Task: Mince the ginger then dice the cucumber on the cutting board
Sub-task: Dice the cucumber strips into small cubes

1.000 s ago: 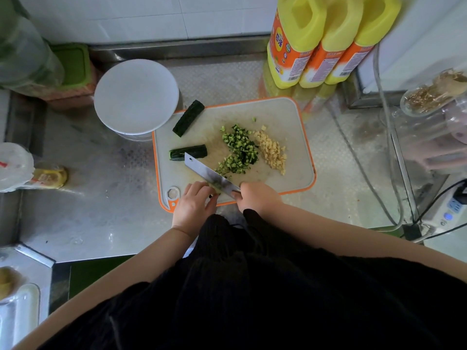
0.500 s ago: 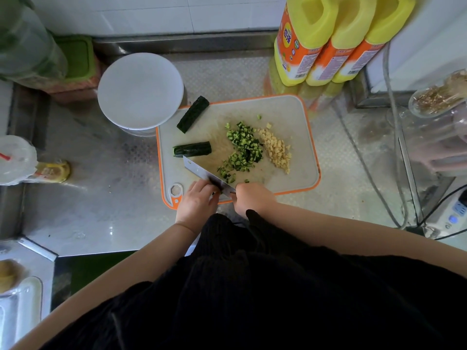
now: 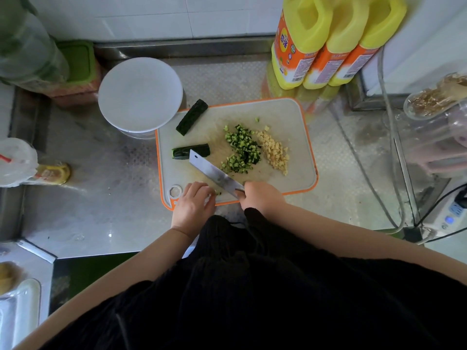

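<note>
Right hand [image 3: 261, 198] grasps cleaver [image 3: 214, 174], blade angled over cutting board [image 3: 300, 178]; left hand [image 3: 193, 204] curls on cucumber bit at near edge, steadying it for dicing.

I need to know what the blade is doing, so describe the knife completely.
The knife is a broad rectangular cleaver with a bright, metal-looking blade and a small hole near its far corner. It slants across the cutting board, its tip over one cucumber piece, its side beside the diced cucumber. The right hand grips its hidden handle.
</note>
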`<control>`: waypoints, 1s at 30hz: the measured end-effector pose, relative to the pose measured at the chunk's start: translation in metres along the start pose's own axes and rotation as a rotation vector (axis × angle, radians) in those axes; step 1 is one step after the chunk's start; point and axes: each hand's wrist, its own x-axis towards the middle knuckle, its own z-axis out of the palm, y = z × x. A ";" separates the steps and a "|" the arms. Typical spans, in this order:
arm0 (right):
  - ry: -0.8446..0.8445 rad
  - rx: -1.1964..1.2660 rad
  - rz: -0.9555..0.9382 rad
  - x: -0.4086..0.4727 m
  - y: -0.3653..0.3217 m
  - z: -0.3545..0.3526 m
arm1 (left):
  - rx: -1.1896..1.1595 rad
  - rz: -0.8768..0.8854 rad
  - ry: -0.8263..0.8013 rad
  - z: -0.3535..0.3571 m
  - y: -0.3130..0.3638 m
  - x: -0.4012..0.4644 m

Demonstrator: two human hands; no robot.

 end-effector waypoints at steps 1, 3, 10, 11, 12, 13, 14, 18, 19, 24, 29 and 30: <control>0.000 -0.035 0.001 -0.001 -0.004 0.002 | 0.009 -0.014 -0.002 -0.002 0.000 -0.002; -0.005 -0.080 -0.002 -0.002 -0.009 0.003 | 0.039 -0.049 -0.025 -0.003 0.000 -0.004; -0.024 -0.108 -0.077 -0.003 -0.012 0.003 | -0.002 -0.117 -0.095 -0.004 0.001 -0.002; -0.034 -0.112 -0.088 -0.003 -0.013 0.003 | 0.001 -0.121 -0.097 -0.004 0.001 -0.001; -0.041 -0.117 -0.093 -0.002 -0.013 0.004 | 0.005 -0.120 -0.101 -0.003 0.002 -0.001; -0.041 -0.121 -0.093 -0.001 -0.015 0.005 | 0.008 -0.122 -0.111 -0.004 0.003 -0.001; -0.034 -0.122 -0.089 0.000 -0.016 0.007 | 0.011 -0.130 -0.124 -0.004 0.003 -0.001; -0.016 -0.081 -0.063 0.006 -0.015 0.007 | 0.040 -0.162 -0.193 -0.002 -0.001 -0.002; -0.016 -0.053 -0.053 0.008 -0.013 0.006 | 0.044 -0.151 -0.207 -0.002 -0.002 -0.003; -0.002 0.017 -0.022 0.009 -0.003 0.005 | 0.014 -0.120 -0.176 -0.007 -0.002 -0.003; 0.011 -0.044 -0.060 0.003 -0.008 0.003 | 0.051 -0.153 -0.109 -0.015 0.000 -0.005; 0.004 -0.057 -0.073 0.002 -0.010 0.004 | 0.067 -0.154 -0.107 -0.016 -0.001 -0.006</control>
